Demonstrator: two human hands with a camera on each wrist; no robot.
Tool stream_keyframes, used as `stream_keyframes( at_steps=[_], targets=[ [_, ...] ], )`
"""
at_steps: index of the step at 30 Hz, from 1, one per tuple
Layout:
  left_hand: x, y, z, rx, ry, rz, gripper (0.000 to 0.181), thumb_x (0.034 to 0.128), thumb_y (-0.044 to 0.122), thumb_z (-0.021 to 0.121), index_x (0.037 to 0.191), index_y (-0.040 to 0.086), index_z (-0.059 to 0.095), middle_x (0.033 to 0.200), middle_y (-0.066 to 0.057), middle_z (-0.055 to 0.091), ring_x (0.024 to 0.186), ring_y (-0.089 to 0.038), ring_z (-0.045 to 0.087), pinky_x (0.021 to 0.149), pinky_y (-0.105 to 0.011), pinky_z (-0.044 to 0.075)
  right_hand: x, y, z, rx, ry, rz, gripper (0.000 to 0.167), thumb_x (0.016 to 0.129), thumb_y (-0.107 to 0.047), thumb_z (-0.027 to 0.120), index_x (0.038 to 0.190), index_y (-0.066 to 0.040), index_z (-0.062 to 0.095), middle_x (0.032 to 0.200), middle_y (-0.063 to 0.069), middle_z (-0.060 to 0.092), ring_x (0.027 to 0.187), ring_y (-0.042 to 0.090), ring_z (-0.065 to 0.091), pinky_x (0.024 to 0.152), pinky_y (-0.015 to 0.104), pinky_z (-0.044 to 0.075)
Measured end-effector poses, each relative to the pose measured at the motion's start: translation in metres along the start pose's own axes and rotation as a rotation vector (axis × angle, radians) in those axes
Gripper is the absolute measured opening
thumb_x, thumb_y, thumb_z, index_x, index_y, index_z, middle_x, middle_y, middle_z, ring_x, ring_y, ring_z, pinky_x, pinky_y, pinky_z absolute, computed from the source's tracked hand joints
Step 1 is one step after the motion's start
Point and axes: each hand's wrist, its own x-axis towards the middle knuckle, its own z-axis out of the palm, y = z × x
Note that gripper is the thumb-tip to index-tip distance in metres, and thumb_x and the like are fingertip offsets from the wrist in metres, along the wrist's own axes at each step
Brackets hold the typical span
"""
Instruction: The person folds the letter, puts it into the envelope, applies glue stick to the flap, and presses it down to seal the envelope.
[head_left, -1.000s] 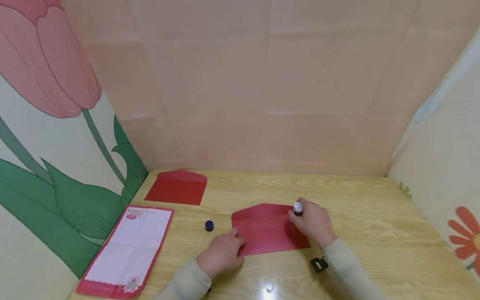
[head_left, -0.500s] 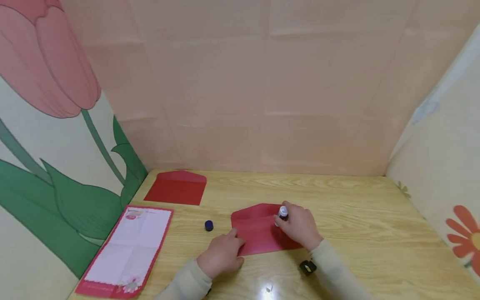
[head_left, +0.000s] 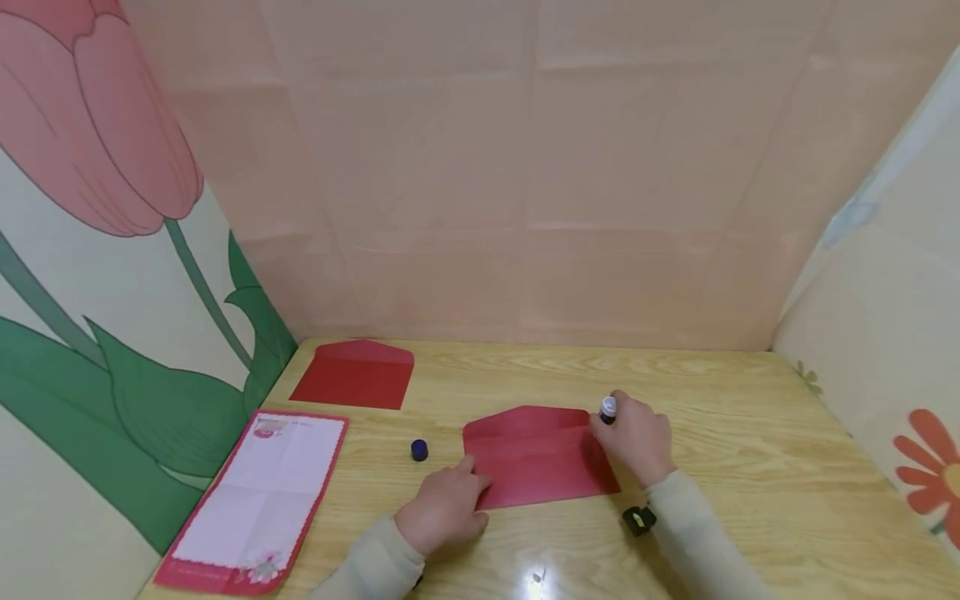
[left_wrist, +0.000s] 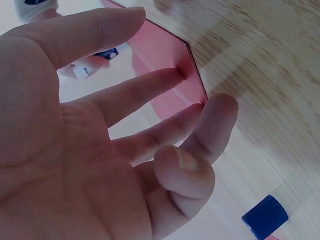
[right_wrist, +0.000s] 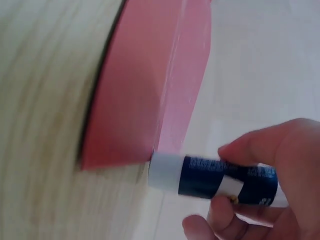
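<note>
A red envelope with its flap unfolded away from me lies in the middle of the table. My left hand rests on its left end; in the left wrist view, fingertips touch the red paper. At the right end, my right hand grips a glue stick with a dark blue label between thumb and fingers. The white end of the stick is at the envelope's corner by the flap crease. A blue cap stands on the table left of the envelope, near my left hand.
Another red envelope, flap also unfolded, lies at the back left. A pink-bordered sheet of letter paper with fold creases lies along the left edge. The wooden table meets covered walls at the back and sides.
My right hand first slid left along the envelope with the glue stick, then came back to the right, to the envelope's right edge. The left hand has stayed in place.
</note>
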Motion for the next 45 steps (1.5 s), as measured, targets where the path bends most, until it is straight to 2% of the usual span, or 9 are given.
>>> stream_keyframes(
  at_steps=[5, 10, 13, 16, 20, 24, 29, 37, 45],
  targets=[
    [0.003, -0.006, 0.003, -0.028, 0.065, 0.040, 0.028, 0.0886, 0.027, 0.072, 0.112, 0.011, 0.070, 0.090, 0.003, 0.051, 0.070, -0.010, 0.051, 0.064, -0.028, 0.047, 0.001, 0.003, -0.008, 0.106, 0.069, 0.042, 0.030, 0.090, -0.034, 0.068, 0.086, -0.006, 0.058, 0.066, 0.005, 0.058, 0.055, 0.020, 0.051, 0.050, 0.036, 0.040],
    [-0.002, -0.021, -0.005, -0.132, 0.160, 0.049, 0.016, 0.0913, 0.027, 0.070, 0.099, 0.014, 0.064, 0.085, 0.004, 0.056, 0.070, -0.010, 0.051, 0.060, -0.027, 0.044, -0.001, -0.003, -0.020, 0.446, 0.040, 0.109, 0.038, 0.092, -0.041, 0.071, 0.099, -0.004, 0.063, 0.083, 0.010, 0.069, 0.066, 0.019, 0.060, 0.054, 0.031, 0.045],
    [-0.008, -0.033, -0.018, -0.138, 0.280, -0.020, 0.022, 0.0898, 0.025, 0.072, 0.105, 0.011, 0.066, 0.096, -0.001, 0.062, 0.081, -0.015, 0.058, 0.064, -0.031, 0.049, -0.004, -0.008, -0.026, 0.700, -0.038, 0.149, 0.041, 0.094, -0.038, 0.070, 0.108, 0.000, 0.061, 0.093, 0.013, 0.073, 0.074, 0.021, 0.069, 0.065, 0.028, 0.053],
    [-0.011, -0.049, -0.027, -0.119, 0.377, -0.148, 0.035, 0.0860, 0.023, 0.077, 0.115, 0.006, 0.067, 0.104, -0.008, 0.061, 0.085, -0.021, 0.059, 0.064, -0.036, 0.051, -0.006, -0.011, -0.031, 0.920, -0.107, 0.141, 0.034, 0.096, -0.027, 0.069, 0.109, 0.003, 0.059, 0.094, 0.008, 0.075, 0.079, 0.019, 0.072, 0.077, 0.028, 0.056],
    [-0.006, -0.072, -0.030, -0.162, 0.325, -0.286, 0.045, 0.0850, 0.023, 0.080, 0.123, 0.003, 0.065, 0.105, -0.013, 0.058, 0.079, -0.021, 0.055, 0.063, -0.037, 0.050, -0.011, -0.014, -0.032, 1.070, -0.203, 0.088, 0.020, 0.098, -0.019, 0.066, 0.105, -0.001, 0.059, 0.090, -0.003, 0.074, 0.080, 0.013, 0.069, 0.080, 0.030, 0.056],
    [-0.001, -0.082, -0.025, -0.192, 0.249, -0.319, 0.043, 0.0858, 0.024, 0.079, 0.121, 0.004, 0.066, 0.105, -0.012, 0.060, 0.083, -0.022, 0.058, 0.072, -0.041, 0.053, -0.017, -0.019, -0.034, 1.079, -0.279, 0.065, 0.016, 0.099, -0.019, 0.064, 0.105, -0.006, 0.058, 0.090, -0.005, 0.071, 0.084, 0.012, 0.065, 0.079, 0.029, 0.052],
    [0.004, -0.087, -0.018, -0.186, 0.232, -0.334, 0.035, 0.0866, 0.022, 0.078, 0.115, 0.005, 0.067, 0.103, -0.009, 0.065, 0.091, -0.022, 0.061, 0.079, -0.045, 0.054, -0.020, -0.023, -0.036, 1.054, -0.302, 0.069, 0.021, 0.099, -0.021, 0.064, 0.107, -0.004, 0.056, 0.091, -0.004, 0.070, 0.085, 0.013, 0.063, 0.076, 0.028, 0.050],
    [0.008, -0.088, -0.016, -0.186, 0.244, -0.315, 0.017, 0.0859, 0.019, 0.078, 0.089, 0.009, 0.065, 0.083, -0.001, 0.062, 0.074, -0.016, 0.056, 0.065, -0.036, 0.049, -0.021, -0.017, -0.038, 1.027, -0.301, 0.039, 0.019, 0.100, -0.022, 0.062, 0.106, -0.004, 0.057, 0.089, -0.003, 0.069, 0.082, 0.013, 0.062, 0.073, 0.028, 0.050],
    [0.008, -0.080, -0.020, -0.255, 0.277, -0.288, 0.022, 0.0860, 0.027, 0.078, 0.090, 0.012, 0.063, 0.078, 0.002, 0.060, 0.066, -0.014, 0.053, 0.058, -0.030, 0.044, -0.024, -0.018, -0.040, 1.000, -0.341, -0.011, 0.033, 0.100, -0.019, 0.063, 0.121, 0.004, 0.055, 0.103, 0.003, 0.069, 0.092, 0.020, 0.065, 0.077, 0.029, 0.052]
  ],
)
